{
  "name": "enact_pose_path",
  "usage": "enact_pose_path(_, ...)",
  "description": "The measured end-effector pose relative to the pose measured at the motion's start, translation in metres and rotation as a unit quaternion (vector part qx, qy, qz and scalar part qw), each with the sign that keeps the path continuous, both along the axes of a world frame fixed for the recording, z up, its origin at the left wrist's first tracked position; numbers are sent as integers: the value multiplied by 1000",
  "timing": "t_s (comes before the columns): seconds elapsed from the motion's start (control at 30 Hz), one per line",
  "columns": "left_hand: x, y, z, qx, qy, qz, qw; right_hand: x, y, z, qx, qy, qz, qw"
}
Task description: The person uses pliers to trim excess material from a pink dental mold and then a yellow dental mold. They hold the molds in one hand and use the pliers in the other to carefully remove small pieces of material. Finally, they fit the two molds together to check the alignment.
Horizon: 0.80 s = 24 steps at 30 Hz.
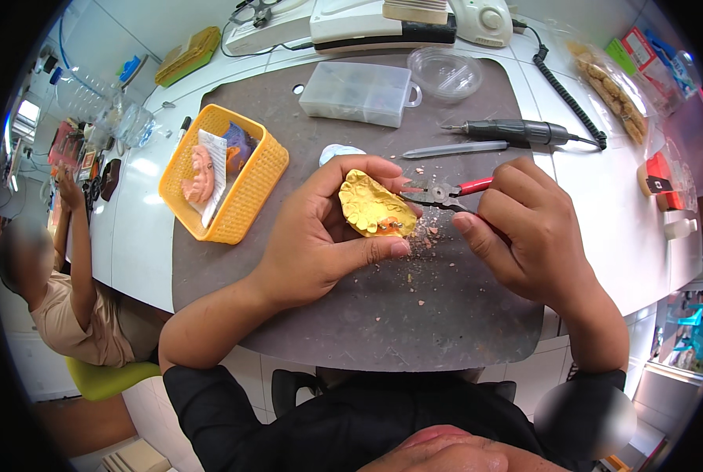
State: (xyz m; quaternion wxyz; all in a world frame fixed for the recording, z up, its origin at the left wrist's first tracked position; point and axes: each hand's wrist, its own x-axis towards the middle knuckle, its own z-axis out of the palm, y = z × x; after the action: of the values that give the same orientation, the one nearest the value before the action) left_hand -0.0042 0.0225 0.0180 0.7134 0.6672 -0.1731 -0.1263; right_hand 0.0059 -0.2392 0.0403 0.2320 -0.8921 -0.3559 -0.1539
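Marks are borne by the white paper [216,197] in the yellow basket [245,204], too small to be read. One yellow dental cast [369,203], ridged with tooth shapes, is held right of the basket; at its near edge an orange-pink patch is dotted with metallic spots. The cast is clamped between thumb and fingers of the left hand [312,228]. Farther right of the basket, one pair of red-handled pliers [444,193] is gripped by the curled fingers of the right hand [528,224]; whether the cast is touched by the tips cannot be told. One pink dental model [200,177] is contained in the basket; one translucent box [355,93] and one black handpiece [517,130] are placed to its right.
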Motion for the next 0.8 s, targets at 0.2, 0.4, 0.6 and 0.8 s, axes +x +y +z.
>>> enact_pose_path(0.2,2,1,-5,13,-46,-19,999,0,2,-5,-5,-9,21,1000)
enact_pose_path(0.4,0,1,-5,13,-50,-18,999,-2,5,-6,-1,-15,29,999)
enact_pose_path(0.6,-2,1,-3,5,-44,-11,999,-5,7,-7,5,-43,31,999)
enact_pose_path(0.8,-3,2,1,26,-34,-6,999,-7,7,-5,-13,-62,29,998)
